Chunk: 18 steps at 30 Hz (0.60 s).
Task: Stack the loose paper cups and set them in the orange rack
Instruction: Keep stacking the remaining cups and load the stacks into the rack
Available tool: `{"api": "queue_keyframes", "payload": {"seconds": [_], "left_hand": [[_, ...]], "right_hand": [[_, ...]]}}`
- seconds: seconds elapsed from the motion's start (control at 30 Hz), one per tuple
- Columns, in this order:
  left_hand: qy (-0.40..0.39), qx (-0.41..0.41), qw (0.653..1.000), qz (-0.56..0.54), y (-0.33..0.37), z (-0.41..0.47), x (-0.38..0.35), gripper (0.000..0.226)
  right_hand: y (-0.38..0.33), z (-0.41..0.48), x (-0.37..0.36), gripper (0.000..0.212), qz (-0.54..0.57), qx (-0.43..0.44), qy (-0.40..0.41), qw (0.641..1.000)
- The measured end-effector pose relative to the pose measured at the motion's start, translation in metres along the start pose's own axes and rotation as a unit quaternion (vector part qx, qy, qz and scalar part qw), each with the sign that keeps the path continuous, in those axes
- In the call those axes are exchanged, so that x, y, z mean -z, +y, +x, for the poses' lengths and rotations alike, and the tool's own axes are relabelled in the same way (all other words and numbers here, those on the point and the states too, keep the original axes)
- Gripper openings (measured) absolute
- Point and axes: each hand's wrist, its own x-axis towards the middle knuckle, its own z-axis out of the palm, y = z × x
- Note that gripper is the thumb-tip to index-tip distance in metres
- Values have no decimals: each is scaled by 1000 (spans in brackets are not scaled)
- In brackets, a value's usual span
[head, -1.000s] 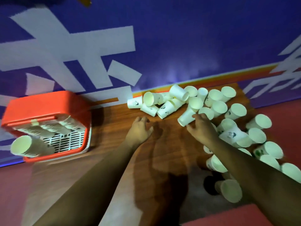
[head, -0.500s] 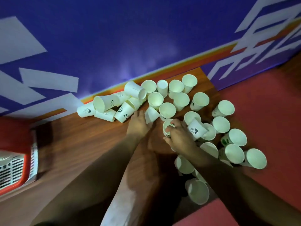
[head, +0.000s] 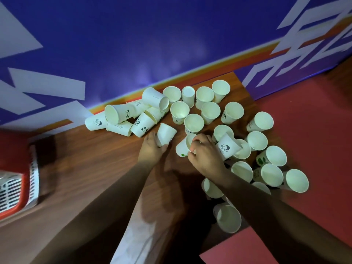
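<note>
Many cups [head: 194,122], seemingly wooden table [head: 91,168]

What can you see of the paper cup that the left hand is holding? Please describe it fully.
The cup in the left hand is plain white paper, tapered, with a thin rolled rim. It lies tilted, its closed bottom toward the left hand, its mouth pointing up and right. The fingers wrap its lower end, so the hand is shut on it. A small dark print shows near its rim, too small to read. It is just above the wooden table, beside the cup in the right hand; whether they touch is unclear.
</note>
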Motion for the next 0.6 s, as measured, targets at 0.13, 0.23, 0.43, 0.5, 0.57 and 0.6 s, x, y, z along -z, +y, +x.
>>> {"api": "queue_keyframes", "payload": {"seconds": [0.13,0.23,0.43,0.5,0.57,0.6], "left_hand": [[-1,36,981,-188,-17,-34,45,70],[-8,40,958,-285,-34,-64,87,69],[-4,59,921,-385,-83,-127,176,80],[8,46,933,-357,-100,-152,204,81],[13,34,940,-339,-124,-177,230,81],[14,25,941,-337,-135,-189,243,81]], "right_hand": [[-20,-3,13,13,97,-29,62,993],[-52,-1,24,14,160,-43,105,981],[-157,8,26,12,226,-46,44,972],[-204,6,22,13,251,-43,1,967],[-252,2,14,14,265,-21,-5,964],[-274,0,8,14,273,-1,-1,962]]}}
